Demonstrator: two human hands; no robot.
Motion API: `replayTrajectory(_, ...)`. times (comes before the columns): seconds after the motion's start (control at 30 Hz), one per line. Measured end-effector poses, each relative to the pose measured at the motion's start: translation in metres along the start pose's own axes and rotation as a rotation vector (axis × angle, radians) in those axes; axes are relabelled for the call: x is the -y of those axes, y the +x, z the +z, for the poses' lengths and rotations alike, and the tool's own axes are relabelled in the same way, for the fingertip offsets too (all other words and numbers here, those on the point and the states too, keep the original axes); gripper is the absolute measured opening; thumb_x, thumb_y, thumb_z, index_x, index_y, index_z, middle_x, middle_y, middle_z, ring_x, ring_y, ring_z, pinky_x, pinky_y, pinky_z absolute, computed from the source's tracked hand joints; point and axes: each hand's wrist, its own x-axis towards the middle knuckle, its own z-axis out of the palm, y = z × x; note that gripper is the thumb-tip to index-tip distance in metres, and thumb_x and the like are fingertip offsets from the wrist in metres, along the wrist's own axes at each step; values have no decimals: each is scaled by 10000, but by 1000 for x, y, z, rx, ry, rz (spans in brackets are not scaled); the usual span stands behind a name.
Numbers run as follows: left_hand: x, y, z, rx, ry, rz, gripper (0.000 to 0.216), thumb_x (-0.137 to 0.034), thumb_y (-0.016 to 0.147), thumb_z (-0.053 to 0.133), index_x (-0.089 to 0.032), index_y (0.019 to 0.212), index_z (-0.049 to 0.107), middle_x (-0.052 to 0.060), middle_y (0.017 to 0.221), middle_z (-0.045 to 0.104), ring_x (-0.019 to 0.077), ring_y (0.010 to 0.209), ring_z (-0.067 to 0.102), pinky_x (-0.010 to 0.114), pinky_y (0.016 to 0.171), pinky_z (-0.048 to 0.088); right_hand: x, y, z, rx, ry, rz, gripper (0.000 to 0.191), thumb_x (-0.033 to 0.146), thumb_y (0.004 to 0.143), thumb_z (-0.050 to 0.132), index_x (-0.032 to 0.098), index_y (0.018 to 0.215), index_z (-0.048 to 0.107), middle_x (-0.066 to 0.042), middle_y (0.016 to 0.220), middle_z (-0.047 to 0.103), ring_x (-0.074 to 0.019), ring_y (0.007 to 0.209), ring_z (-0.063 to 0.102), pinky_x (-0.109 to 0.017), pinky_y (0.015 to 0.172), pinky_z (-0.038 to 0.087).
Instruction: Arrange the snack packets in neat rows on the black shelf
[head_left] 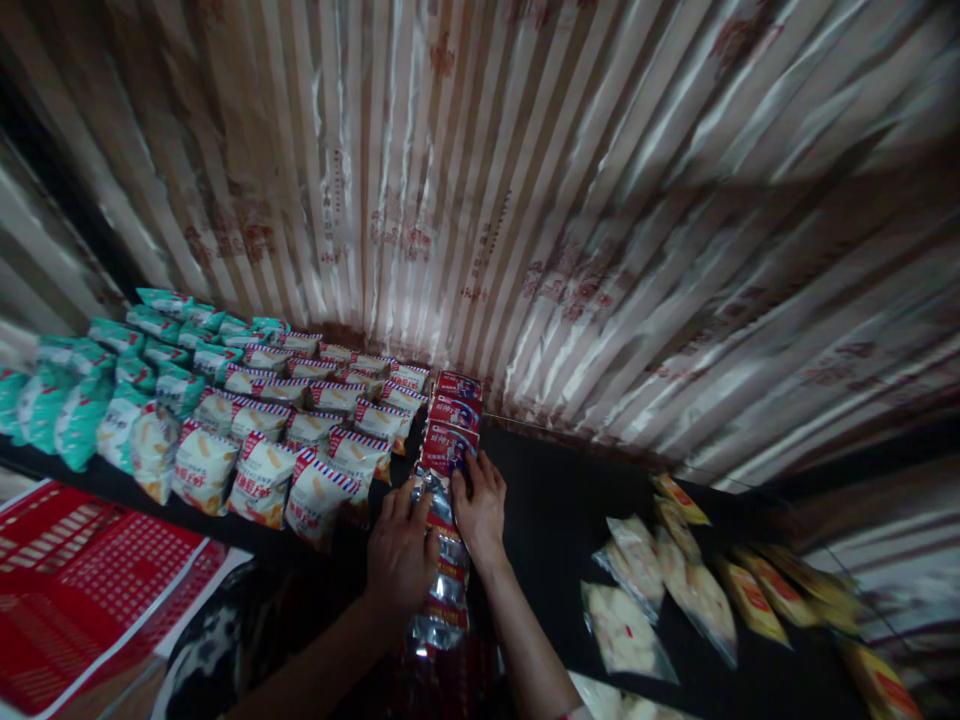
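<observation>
A row of red and silver packets [448, 580] runs from near my body towards the striped wall, with the red printed faces showing at its far end. My left hand [401, 550] is bent around the left edge of the silver packets, its thumb over them. On the other side, my right hand [480, 508] grips the right edge, with its thumb and index finger at the near edge of a red packet [448, 446]. Part of the row is hidden under both hands, and its near end is dark. Left of the row stand white snack bags [322, 492] with red and blue striped tops.
Teal snack bags [79, 415] fill the far left of the black tabletop [547, 500]. A red basket [97, 570] sits at the lower left. To the right lie clear bags of pale food [626, 630] and yellow packets [754, 600]. Striped sheeting [465, 200] hangs behind.
</observation>
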Motion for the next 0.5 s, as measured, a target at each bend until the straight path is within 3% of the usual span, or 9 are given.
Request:
replayTrajectory(0.3, -1, -5, -6, -62, 18, 53, 408, -180, 784, 487, -161, 1185, 557, 119, 1314, 461, 298, 1213, 382, 462, 1031, 344, 8, -7, -11, -9, 32, -5, 508, 438, 872, 365, 164, 1267, 529, -150, 1357, 451, -279, 1287, 340, -488, 1008, 325)
replayTrajectory(0.4, -2, -12, -14, -119, -4, 65, 372, -163, 790, 467, -164, 1143, 582, 122, 1307, 460, 293, 1217, 377, 458, 1029, 339, 19, -25, -25, -67, 123, -25, 476, 424, 879, 369, 162, 1239, 540, -148, 1355, 452, -254, 1277, 362, -464, 1017, 331)
replayTrajectory(0.5, 5, -31, -21, -178, -133, 107, 301, -137, 812, 407, -194, 1011, 625, 80, 1155, 563, 226, 1100, 473, 386, 972, 400, 26, -58, -41, -135, 267, -25, 406, 393, 882, 397, 146, 1156, 565, -143, 1239, 547, -223, 1169, 481, -412, 991, 376)
